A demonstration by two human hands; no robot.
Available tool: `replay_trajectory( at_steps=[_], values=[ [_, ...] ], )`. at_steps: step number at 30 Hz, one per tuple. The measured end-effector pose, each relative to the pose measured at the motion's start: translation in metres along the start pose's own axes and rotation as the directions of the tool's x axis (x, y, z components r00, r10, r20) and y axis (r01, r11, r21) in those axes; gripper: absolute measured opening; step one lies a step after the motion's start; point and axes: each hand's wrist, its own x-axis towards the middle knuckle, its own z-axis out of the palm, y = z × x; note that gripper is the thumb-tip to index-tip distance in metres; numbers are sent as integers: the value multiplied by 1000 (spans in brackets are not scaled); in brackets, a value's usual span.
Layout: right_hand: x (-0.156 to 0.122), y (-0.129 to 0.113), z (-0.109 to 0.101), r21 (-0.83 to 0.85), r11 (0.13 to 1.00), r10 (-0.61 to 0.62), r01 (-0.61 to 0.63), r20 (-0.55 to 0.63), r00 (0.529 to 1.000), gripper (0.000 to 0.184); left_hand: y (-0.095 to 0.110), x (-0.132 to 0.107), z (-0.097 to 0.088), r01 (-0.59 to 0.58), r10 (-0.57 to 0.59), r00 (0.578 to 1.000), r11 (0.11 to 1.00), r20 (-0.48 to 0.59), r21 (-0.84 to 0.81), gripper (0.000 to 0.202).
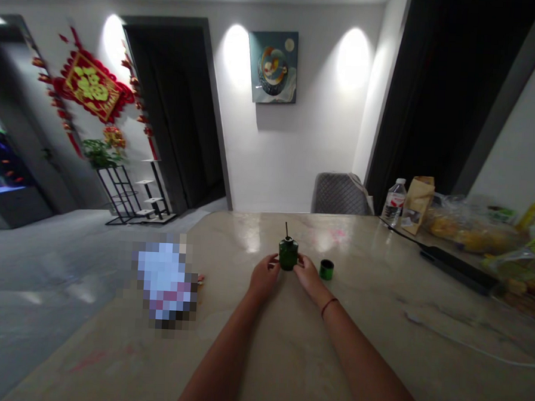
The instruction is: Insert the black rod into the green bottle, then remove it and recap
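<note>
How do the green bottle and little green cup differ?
The green bottle is larger and darker; the green cup is smaller and brighter. A thin stick rises from the bottle, but none from the cup. The left hand and right hand hold the bottle between them, not the cup. Both are green.

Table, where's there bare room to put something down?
There's bare table between the green cap and the black box, and between the left forearm and the blurred-out thing. It's crowded at the far right, with a water bottle, paper bag and plastic bags, and tight at the green bottle, with the left hand and right hand at its sides.
</note>
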Motion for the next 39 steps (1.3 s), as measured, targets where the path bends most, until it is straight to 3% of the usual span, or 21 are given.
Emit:
replay_trajectory(
  at_steps=[10, 16, 26, 30, 35, 39],
  values=[
    [-1, -9, -3, 51, 999, 0, -5, 97, 995, 47, -1, 1, 2, -10, 11, 1000, 999, 19, -44, 27],
    [-3, -8, -4, -3, 999, 45, -45, -17, 999, 48, 2, -2, 2, -10, 10, 999, 1000, 41, -18, 32],
    [-9, -14, -6, -8, 1000, 27, -28, -71, 997, 32, -2, 1, 4, -18, 15, 999, 998, 36, 58, 38],
    [-8, -13, -7, -54, 997, 44, -48, -76, 996, 38, -4, 1, 5, 2, -3, 998, 1000, 55, 3, 43],
    [-8, -11, -6, -71, 997, 34, -39, -73, 997, 30, -5, 2, 6, 46, -48, 999, 989, -11, -138, 46],
    [-9, -13, -6, -21, 999, 34, -35, -48, 998, 29, -2, 1, 3, 90, -96, 995, 988, -38, -126, 40]
  ],
)
